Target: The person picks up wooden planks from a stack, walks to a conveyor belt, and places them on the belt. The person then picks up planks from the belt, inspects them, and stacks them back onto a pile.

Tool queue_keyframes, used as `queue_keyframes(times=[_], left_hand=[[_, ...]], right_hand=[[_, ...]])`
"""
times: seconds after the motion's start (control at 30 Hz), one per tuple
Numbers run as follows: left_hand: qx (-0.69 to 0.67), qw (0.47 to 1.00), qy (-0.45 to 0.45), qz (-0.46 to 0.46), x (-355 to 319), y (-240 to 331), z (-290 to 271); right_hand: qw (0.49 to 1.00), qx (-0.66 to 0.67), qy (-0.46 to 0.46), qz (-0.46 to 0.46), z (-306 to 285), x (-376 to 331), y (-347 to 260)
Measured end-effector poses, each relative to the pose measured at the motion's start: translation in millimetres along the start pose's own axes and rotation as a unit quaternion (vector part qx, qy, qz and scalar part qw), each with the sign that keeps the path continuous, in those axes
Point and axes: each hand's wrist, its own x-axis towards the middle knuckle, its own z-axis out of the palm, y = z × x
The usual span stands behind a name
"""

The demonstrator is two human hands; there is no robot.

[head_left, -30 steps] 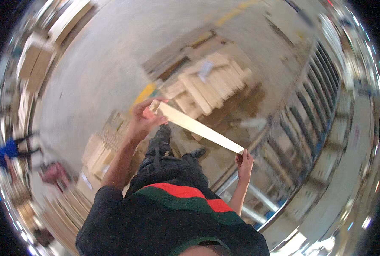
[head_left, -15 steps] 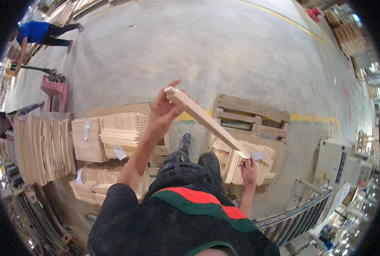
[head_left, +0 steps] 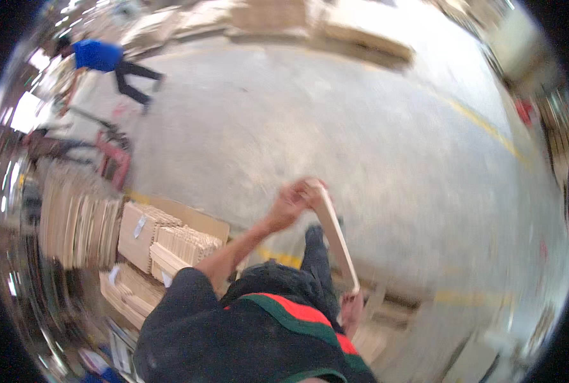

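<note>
Fingers [head_left: 305,191] of the left hand [head_left: 292,203] curl shut around the upper end of a pale wooden slat [head_left: 334,235], which is the thing to steer by. That hand is raised in front of the person, the bare forearm running down from it to a dark sleeve. The slat slants down and to the right from there, passing over the person's dark trouser leg, to the right hand [head_left: 350,313], low and close to the body, which closes on its lower end; the picture is smeared by motion, so the exact set of those fingers is hard to read.

Far to the left of the slat, a stack of upright thin boards [head_left: 74,223] stands on the floor. Nearer the slat, just left of the raised forearm, bundles of cut wooden pieces [head_left: 160,239] lie on a flat sheet of cardboard [head_left: 198,220]. Up and well left of the slat, another person in a blue top [head_left: 99,56] bends forward, and a pink hand truck [head_left: 115,163] stands below them. Beyond the slat spreads the grey concrete floor [head_left: 335,121], with a yellow line [head_left: 482,124] painted across it to the right.
</note>
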Motion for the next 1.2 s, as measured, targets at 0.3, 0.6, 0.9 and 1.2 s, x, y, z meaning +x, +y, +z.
queue_keyframes(times=[0.3,0.6,0.9,1.2], left_hand=[[0.104,0.989,0.083,-0.058,292,-54,103],[0.251,0.95,-0.034,-0.184,598,-157,273],[0.328,0.83,-0.44,-0.097,855,-232,599],[0.417,0.604,-0.66,0.16,946,-369,946]], right_hand=[[0.994,-0.055,0.084,-0.039,92,212,-275],[0.954,-0.156,0.234,-0.103,73,377,-534],[0.875,0.005,0.466,-0.13,34,421,-597],[0.769,0.107,0.627,-0.066,-52,472,-818]])
